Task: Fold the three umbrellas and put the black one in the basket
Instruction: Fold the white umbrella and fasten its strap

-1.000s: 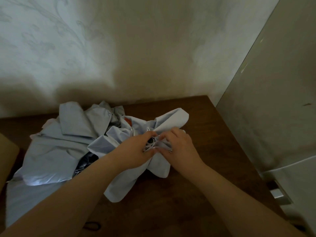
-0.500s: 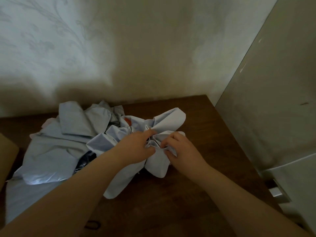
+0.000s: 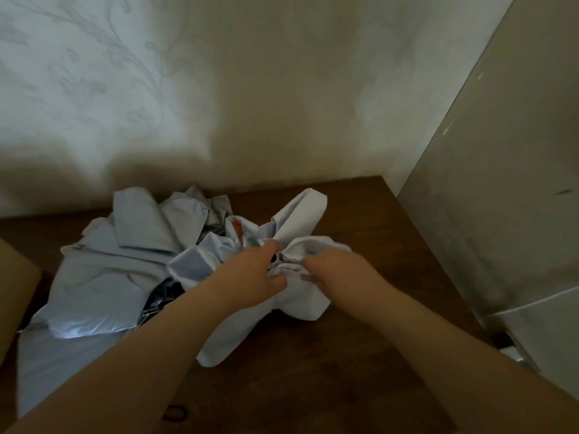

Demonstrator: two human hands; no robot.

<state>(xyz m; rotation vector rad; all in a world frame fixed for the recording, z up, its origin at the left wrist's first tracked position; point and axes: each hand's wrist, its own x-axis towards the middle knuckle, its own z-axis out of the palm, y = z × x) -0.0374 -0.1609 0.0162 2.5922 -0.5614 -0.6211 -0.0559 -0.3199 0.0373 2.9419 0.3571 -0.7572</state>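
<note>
Right hand [image 3: 336, 270] slid off pale umbrella [image 3: 300, 220] centre, now pinching right-side folds; upper flap raised

Dim indoor scene under soft, low light. The wall [image 3: 250, 89] is brightest at its upper left, where a pale, cool patch shows the embossed pattern; it darkens to a broad shadow along its base, just above the wooden table [image 3: 360, 220]. A small glossy highlight lies on the pale blue fabric [image 3: 94, 296] left of the table's centre. Both hands [image 3: 253, 277] [image 3: 341, 270] are softly motion-blurred. Wide-angle distortion bends the panel edge [image 3: 454, 114] right of the wall. Fine detail is soft and noisy throughout.
</note>
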